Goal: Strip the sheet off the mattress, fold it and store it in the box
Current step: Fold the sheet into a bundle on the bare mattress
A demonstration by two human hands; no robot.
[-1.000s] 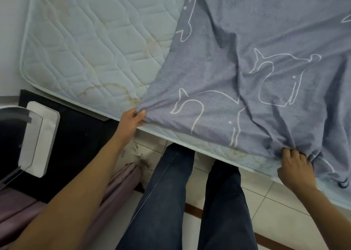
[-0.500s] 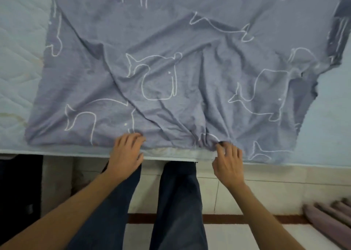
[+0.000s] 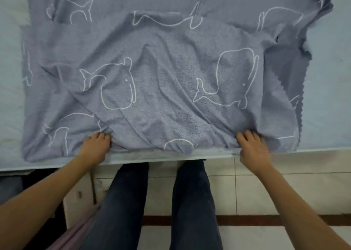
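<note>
- Sheet (image 3: 171, 79) lies rumpled on the mattress (image 3: 326, 79).
- Left hand (image 3: 96, 147) clutches its near edge.
- Right hand (image 3: 253, 149) clutches the same edge, well apart from the left.

sheet (image 3: 171, 75) on mattress (image 3: 326, 98), hands gripping edge

Left hand (image 3: 96, 147), right hand (image 3: 253, 148) spread apart along sheet (image 3: 171, 90).

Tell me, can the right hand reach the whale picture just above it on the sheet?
Probably yes. The right hand grips the sheet at its near edge, and the whale picture lies just beyond it with only wrinkled cloth between. It would have to let go first.
</note>
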